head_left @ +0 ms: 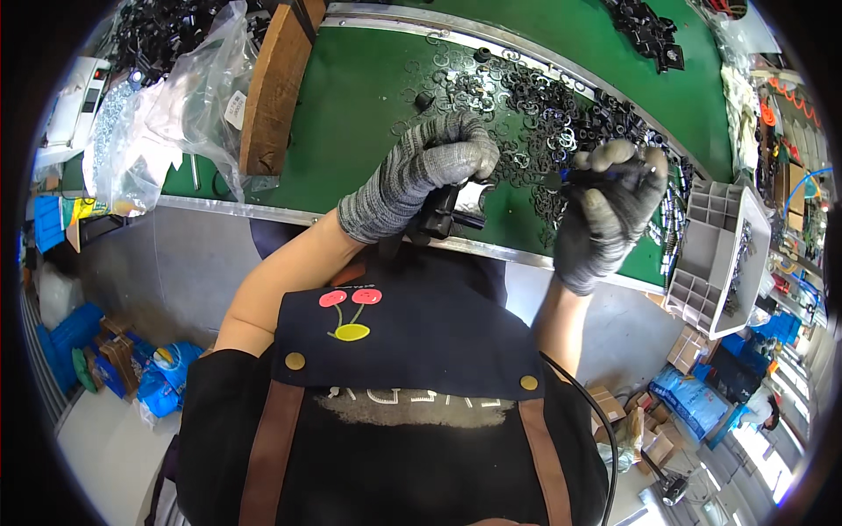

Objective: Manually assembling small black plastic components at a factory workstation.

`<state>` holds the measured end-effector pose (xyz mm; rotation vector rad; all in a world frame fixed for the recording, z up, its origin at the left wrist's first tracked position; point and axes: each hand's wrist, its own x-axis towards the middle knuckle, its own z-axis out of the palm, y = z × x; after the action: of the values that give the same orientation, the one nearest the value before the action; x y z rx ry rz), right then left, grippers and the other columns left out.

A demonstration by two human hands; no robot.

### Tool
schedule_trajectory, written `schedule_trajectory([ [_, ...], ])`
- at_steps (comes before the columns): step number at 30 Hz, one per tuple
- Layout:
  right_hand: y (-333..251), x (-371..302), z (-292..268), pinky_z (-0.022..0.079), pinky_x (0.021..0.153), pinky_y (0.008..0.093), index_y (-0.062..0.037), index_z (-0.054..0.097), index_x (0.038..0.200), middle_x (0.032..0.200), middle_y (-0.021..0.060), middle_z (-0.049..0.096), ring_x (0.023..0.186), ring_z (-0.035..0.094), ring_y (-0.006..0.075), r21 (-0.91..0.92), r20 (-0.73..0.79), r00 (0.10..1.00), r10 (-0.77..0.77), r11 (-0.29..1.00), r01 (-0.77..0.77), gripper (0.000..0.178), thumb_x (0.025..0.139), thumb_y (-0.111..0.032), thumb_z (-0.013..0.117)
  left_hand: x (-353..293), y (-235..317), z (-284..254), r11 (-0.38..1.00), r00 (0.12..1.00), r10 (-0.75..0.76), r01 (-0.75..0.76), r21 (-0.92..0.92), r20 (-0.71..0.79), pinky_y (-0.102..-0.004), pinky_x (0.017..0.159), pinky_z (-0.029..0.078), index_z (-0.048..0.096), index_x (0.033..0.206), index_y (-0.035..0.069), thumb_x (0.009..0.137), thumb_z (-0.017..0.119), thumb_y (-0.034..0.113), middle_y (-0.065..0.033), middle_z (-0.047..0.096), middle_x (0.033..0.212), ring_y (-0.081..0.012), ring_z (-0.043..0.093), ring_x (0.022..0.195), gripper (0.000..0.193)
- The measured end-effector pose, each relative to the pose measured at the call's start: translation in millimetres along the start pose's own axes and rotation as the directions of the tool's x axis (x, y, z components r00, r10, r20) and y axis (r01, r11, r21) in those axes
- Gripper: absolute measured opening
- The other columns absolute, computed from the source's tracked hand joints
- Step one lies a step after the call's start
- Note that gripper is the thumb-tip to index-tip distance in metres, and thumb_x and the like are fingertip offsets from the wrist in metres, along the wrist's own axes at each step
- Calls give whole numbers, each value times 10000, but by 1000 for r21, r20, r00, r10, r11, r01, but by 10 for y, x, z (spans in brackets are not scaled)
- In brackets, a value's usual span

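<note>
Both my hands wear grey knitted gloves. My left hand (452, 158) is closed, its fingers pinched together over a black plastic part (437, 216) at the near edge of the green bench. A shiny silver piece (472, 198) shows at this part, just below the fingers. To the right, my right hand (610, 210) is raised palm up with curled fingers. Something dark with a bit of blue shows by its fingertips, too hidden to name. Beyond and between the hands lie many small black and metal rings and clips (531, 114), spread loosely over the bench.
A wooden board (279, 92) stands at the left, beside clear plastic bags (189, 105) and a heap of black parts. A metal rail (526, 54) crosses the bench behind the loose parts. At the right sits a grey divided tray (715, 254) near several slim metal parts (674, 215).
</note>
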<state>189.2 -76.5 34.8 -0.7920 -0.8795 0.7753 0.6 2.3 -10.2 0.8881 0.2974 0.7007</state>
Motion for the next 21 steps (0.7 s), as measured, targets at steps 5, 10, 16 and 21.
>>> schedule_trajectory([
  [5,291,-111,-40,483,874,349,-150,415,1409,1089,80,528,964,522,191,4,-11,995,-102,995,102,743,775,-60,793,-27,-26,47,991,999,38,-40,-126,-22,-296,850,472,614,898,49,951,627,283,-20,617,883,-141,572,871,240],
  [10,396,-94,-38,483,876,353,-156,414,1400,1079,82,522,967,520,191,13,1,996,-94,995,94,740,773,-56,795,22,-281,-206,997,993,76,-74,-24,91,-329,788,489,562,933,57,909,705,368,-59,544,893,-165,525,882,343],
  [16,433,-69,-80,484,849,344,-158,394,1419,1053,73,525,933,520,188,70,34,997,-73,995,70,752,785,-61,788,-37,-5,124,993,995,28,-40,-112,-99,-276,800,467,611,882,59,987,576,310,-21,611,862,-121,565,834,274],
  [21,267,-61,55,494,782,324,-145,529,1343,999,76,567,874,543,181,-84,39,992,-118,989,121,616,799,-148,818,-42,-3,182,995,995,41,-48,-89,-86,-270,740,470,622,903,59,989,574,333,-26,621,861,-114,570,816,292],
])
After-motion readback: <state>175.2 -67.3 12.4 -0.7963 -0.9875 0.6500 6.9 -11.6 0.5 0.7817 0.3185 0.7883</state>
